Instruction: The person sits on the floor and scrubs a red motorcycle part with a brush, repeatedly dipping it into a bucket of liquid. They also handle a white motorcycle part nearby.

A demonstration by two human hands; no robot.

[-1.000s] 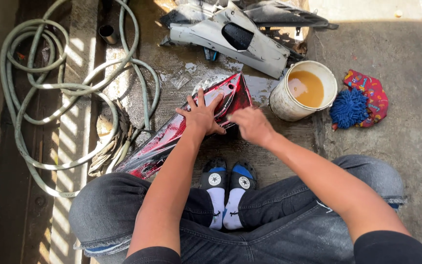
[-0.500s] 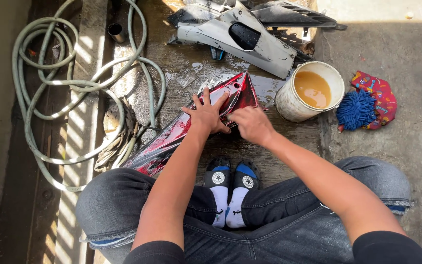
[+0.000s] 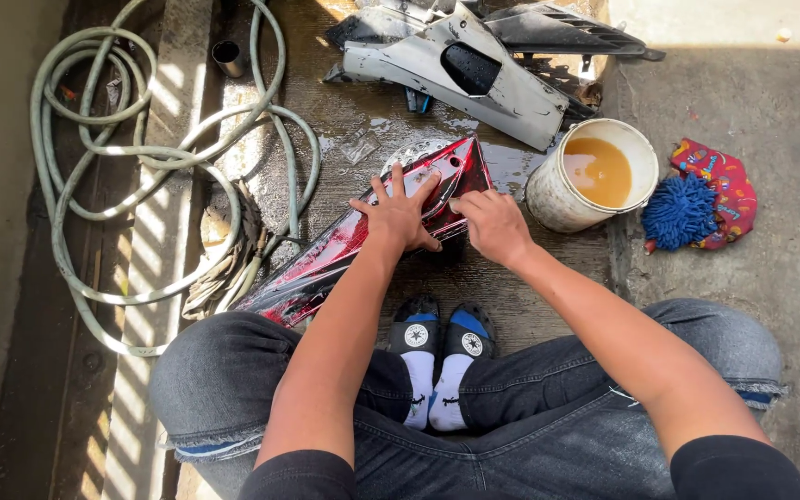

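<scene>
A long red and black motorcycle body panel, wet and soapy, lies slanted on the wet concrete in front of my knees. My left hand rests flat on its upper end with fingers spread. My right hand grips the panel's right edge just beside it, fingers curled over the rim. Both forearms reach forward over my crouched legs and sandalled feet.
A white bucket of murky orange water stands to the right, with a blue wash mitt on a red patterned cloth. Grey and black body panels lie beyond. A coiled green hose, a rag and a small metal cup are at left.
The view has shifted slightly. My left hand has slid a little along the panel's upper end; my right hand stays on its right edge.
</scene>
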